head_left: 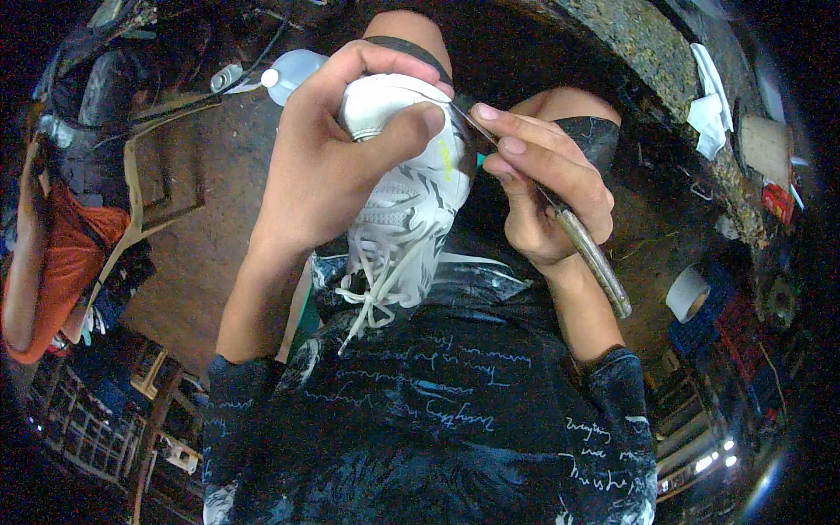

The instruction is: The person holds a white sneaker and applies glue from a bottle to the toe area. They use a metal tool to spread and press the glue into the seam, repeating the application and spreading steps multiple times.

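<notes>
My left hand (337, 153) grips a white laced sneaker (407, 206) by its toe end, thumb pressed on the upper, laces hanging down toward my dark printed shirt. My right hand (542, 188) holds a thin metal awl-like tool (591, 254) with a worn handle; its point touches the sneaker's edge near my left thumb. Both hands are raised above my knees.
A clear plastic bottle (293, 74) lies on the brown floor at the upper left. A person in an orange shirt (61, 254) sits at the left edge. A tape roll (687, 293) and white rags (713, 105) lie by a rough stone ledge on the right.
</notes>
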Action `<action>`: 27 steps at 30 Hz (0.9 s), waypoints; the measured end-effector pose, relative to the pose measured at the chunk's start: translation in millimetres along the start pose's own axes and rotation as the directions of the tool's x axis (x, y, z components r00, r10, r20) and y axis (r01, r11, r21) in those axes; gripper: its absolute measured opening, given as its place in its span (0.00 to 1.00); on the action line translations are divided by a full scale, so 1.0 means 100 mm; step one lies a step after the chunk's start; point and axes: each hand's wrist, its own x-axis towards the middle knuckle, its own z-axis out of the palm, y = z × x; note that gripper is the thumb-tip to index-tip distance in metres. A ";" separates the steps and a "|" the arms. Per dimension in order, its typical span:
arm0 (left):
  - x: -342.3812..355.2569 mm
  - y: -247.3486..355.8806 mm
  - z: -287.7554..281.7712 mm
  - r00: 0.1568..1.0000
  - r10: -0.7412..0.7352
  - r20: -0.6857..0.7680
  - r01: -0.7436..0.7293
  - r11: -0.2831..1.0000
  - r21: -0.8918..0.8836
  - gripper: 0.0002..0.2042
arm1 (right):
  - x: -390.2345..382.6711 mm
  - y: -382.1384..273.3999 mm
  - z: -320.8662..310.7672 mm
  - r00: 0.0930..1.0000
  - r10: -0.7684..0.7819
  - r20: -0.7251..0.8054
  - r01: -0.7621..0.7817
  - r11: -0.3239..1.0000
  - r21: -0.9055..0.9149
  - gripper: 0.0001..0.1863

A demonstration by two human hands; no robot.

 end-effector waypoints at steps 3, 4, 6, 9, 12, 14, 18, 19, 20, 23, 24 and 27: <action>-0.01 0.01 0.00 1.000 0.000 -0.002 0.000 1.000 0.012 0.12 | 0.01 0.00 -0.01 1.000 -0.020 0.002 0.020 1.000 0.008 0.15; -0.02 0.01 0.00 1.000 -0.010 0.001 0.010 1.000 0.007 0.12 | 0.02 -0.01 -0.02 1.000 -0.022 0.002 0.022 1.000 0.005 0.15; -0.02 0.01 0.00 1.000 -0.017 0.004 0.017 1.000 -0.021 0.12 | 0.04 -0.02 -0.03 1.000 0.009 -0.009 -0.009 1.000 0.016 0.15; -0.04 0.01 0.00 1.000 -0.004 0.009 0.004 1.000 -0.019 0.12 | 0.10 -0.05 -0.06 0.998 0.060 0.007 -0.060 0.997 0.042 0.16; -0.05 0.00 -0.02 0.999 0.032 0.011 -0.032 0.999 0.021 0.12 | 0.15 -0.07 -0.09 0.997 0.020 0.080 -0.023 0.999 0.040 0.13; -0.06 0.00 -0.03 0.999 0.039 0.016 -0.039 0.998 0.052 0.12 | 0.15 -0.07 -0.11 0.996 0.009 0.086 -0.013 0.999 0.047 0.13; -0.08 0.01 -0.01 1.000 0.013 -0.015 -0.013 1.000 0.001 0.11 | 0.10 -0.05 -0.11 0.996 0.009 0.091 -0.012 1.000 0.025 0.13; -0.07 0.02 -0.01 1.000 0.013 -0.009 -0.013 1.000 0.001 0.11 | 0.10 -0.05 -0.10 0.995 0.030 0.091 -0.032 0.999 0.026 0.12; -0.06 0.02 0.00 1.000 0.010 -0.006 -0.010 1.000 -0.005 0.12 | 0.10 -0.04 -0.09 0.994 0.046 0.094 -0.049 0.999 0.024 0.11; -0.01 0.03 0.01 1.000 -0.014 -0.002 0.014 1.000 0.007 0.13 | 0.22 -0.02 -0.03 0.939 0.256 -0.231 -0.132 0.885 0.447 0.09; -0.01 0.03 0.01 0.999 -0.033 -0.005 0.033 0.999 0.019 0.14 | 0.29 -0.04 -0.08 0.889 0.343 -0.302 -0.212 0.895 0.392 0.11; 0.05 -0.01 -0.05 0.999 0.015 0.038 -0.014 0.999 -0.050 0.13 | 0.59 -0.04 -0.47 0.690 0.695 -0.202 -0.663 0.719 0.209 0.13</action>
